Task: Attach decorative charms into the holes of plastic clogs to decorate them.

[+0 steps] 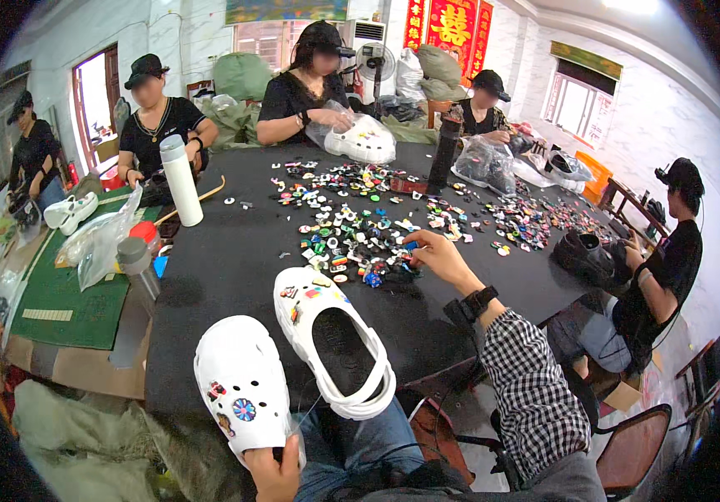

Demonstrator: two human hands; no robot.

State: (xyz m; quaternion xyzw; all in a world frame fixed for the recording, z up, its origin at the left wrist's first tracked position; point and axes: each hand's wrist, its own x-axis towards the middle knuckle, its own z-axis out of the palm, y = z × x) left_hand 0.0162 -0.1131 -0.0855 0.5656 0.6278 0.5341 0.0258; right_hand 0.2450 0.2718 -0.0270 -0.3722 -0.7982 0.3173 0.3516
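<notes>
While my left hand (274, 475) clamps the near white clog (239, 386), my right hand (435, 253) pinches charms (352, 226) on the far table (226, 251).

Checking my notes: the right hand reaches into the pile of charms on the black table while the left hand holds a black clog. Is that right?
Not quite: the clog in the left hand is white, not black, as the head view shows. The right hand does reach into the charm pile on the black table.
</notes>
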